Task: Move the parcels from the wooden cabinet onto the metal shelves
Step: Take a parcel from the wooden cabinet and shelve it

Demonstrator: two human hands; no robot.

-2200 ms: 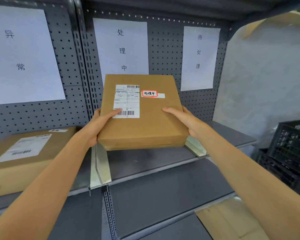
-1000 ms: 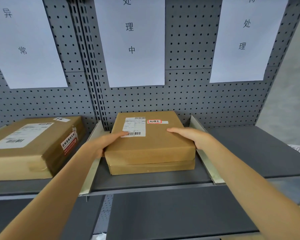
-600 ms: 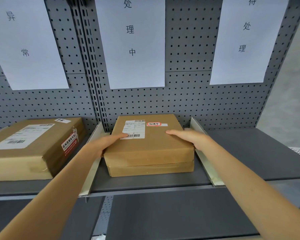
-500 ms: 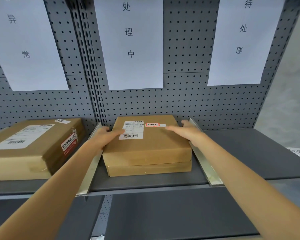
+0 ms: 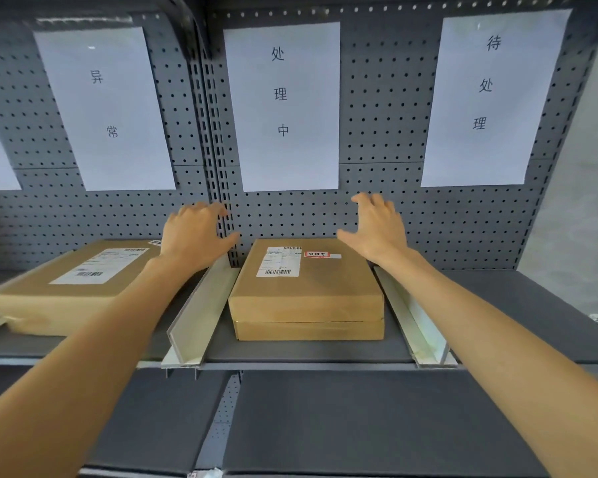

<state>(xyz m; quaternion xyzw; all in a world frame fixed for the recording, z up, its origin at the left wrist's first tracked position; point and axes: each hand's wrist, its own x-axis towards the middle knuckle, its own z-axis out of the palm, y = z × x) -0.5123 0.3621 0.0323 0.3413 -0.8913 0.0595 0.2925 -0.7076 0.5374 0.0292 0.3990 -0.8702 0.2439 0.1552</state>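
A flat brown parcel (image 5: 308, 288) with a white shipping label and a red-edged sticker lies on top of a second brown parcel (image 5: 308, 331), in the middle bay of the grey metal shelf (image 5: 290, 353). Both of my hands hover above and to either side of it, touching nothing. My left hand (image 5: 195, 236) is up and left of the parcel with relaxed fingers. My right hand (image 5: 377, 229) is up and right, fingers spread. A larger brown parcel (image 5: 69, 288) lies in the left bay, partly behind my left forearm.
Two pale angle dividers (image 5: 201, 322) (image 5: 411, 322) bound the middle bay. White paper signs (image 5: 283, 105) hang on the perforated back panel. The right bay (image 5: 515, 312) holds no parcel. A lower shelf (image 5: 359, 419) runs beneath.
Both hands set the parcel on the stack in the middle bay, let go of it and lifted up and apart. The parcel stays where it was put.
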